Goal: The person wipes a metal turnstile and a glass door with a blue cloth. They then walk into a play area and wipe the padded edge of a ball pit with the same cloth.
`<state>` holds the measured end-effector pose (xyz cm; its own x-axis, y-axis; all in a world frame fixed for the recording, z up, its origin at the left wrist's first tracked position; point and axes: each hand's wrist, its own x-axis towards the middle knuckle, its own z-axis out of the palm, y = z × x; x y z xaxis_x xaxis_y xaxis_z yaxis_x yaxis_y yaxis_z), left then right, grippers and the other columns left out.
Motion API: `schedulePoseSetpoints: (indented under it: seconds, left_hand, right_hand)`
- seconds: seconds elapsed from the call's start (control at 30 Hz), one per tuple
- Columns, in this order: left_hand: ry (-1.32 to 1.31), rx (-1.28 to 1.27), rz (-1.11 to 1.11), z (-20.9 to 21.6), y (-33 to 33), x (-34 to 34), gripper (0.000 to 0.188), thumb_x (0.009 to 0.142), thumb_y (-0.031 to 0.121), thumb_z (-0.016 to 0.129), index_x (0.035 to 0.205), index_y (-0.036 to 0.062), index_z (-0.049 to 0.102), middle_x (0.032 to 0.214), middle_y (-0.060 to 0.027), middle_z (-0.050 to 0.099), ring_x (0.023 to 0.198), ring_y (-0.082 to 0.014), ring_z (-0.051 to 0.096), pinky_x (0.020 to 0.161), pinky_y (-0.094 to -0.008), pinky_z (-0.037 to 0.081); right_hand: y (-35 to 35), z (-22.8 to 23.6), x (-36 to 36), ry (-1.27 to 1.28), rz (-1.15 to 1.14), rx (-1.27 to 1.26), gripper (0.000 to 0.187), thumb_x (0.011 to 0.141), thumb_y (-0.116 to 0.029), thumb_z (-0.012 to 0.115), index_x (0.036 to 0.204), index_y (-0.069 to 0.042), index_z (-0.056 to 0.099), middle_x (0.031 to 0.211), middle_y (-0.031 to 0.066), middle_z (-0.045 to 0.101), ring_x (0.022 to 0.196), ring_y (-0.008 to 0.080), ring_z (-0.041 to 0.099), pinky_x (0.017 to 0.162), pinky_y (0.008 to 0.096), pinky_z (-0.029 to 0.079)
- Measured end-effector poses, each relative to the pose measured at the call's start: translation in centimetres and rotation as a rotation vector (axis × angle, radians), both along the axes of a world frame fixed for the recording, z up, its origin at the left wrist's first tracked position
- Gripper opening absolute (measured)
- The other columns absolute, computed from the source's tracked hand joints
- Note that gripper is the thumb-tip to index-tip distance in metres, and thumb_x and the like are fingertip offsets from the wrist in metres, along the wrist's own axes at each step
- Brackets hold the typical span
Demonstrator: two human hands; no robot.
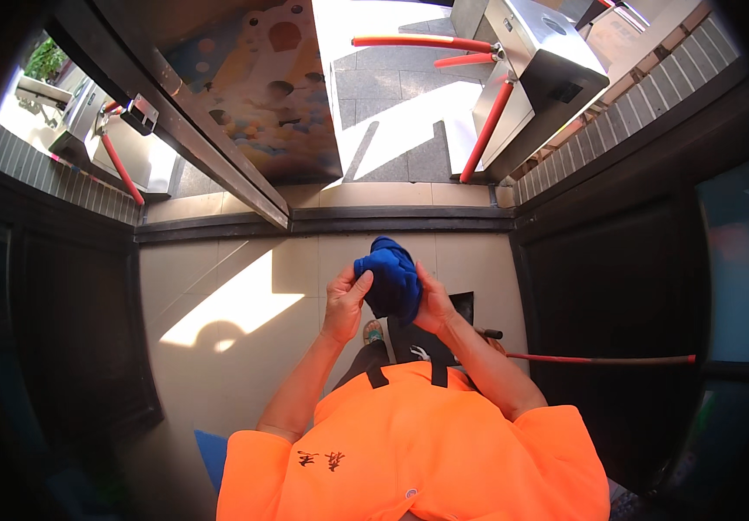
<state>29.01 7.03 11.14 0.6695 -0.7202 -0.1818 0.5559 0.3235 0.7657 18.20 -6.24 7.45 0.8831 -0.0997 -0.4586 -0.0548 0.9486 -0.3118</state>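
A crumpled blue cloth (390,282) is held up in front of me, between both hands and above the tiled floor. My left hand (345,302) grips its left edge, the thumb lying on top of the fabric. On the opposite side, my right hand (433,302) is closed on the cloth's right edge, its fingers partly hidden behind the fabric. Folds bunch up in the middle of the cloth. Below it, one of my shoes (373,332) shows on the floor.
A dark door frame post (218,152) and a raised threshold (400,219) lie ahead. Beyond stand metal turnstiles (531,82) with red arms and a printed panel (261,87). Dark panelled doors (617,286) flank me. A red pole (600,358) juts out at my right.
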Motion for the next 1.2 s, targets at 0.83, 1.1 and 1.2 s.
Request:
schedulePoseSetpoints:
  seconds: [0.83, 1.1, 1.2]
  left_hand:
    - [-0.370, 0.351, -0.396, 0.2, -24.9, 13.7, 0.023, 0.095, 0.013, 0.046, 0.092, -0.0020, 0.064, 0.082, -0.0011, 0.063, 0.074, -0.0088, 0.057, 0.073, -0.0242, 0.045]
    - [-0.662, -0.077, -0.351, 14.4, -44.2, 21.5, 0.020, 0.095, 0.013, 0.053, 0.101, -0.0039, 0.062, 0.084, -0.0024, 0.062, 0.079, -0.0088, 0.055, 0.073, -0.0221, 0.045]
    - [-0.953, -0.374, -0.228, 22.2, -54.5, 23.6, 0.028, 0.094, 0.021, 0.056, 0.107, -0.0022, 0.064, 0.087, -0.0061, 0.066, 0.084, -0.0122, 0.060, 0.078, -0.0217, 0.046]
  right_hand:
    - [-33.0, 2.7, -3.3, 0.807, -0.281, -1.723, 0.024, 0.082, -0.007, 0.055, 0.106, -0.003, 0.053, 0.088, 0.0235, 0.063, 0.086, 0.0416, 0.060, 0.076, 0.0449, 0.046]
    - [-49.5, 24.5, 1.5, 0.582, -0.432, -2.054, 0.016, 0.090, -0.006, 0.046, 0.095, -0.001, 0.060, 0.079, 0.0108, 0.062, 0.073, 0.0170, 0.060, 0.069, 0.0289, 0.046]
    - [-58.0, 32.9, 2.7, 0.472, -0.701, -2.203, 0.021, 0.095, -0.008, 0.044, 0.103, -0.003, 0.062, 0.088, 0.0026, 0.063, 0.081, 0.0095, 0.057, 0.076, 0.0228, 0.044]
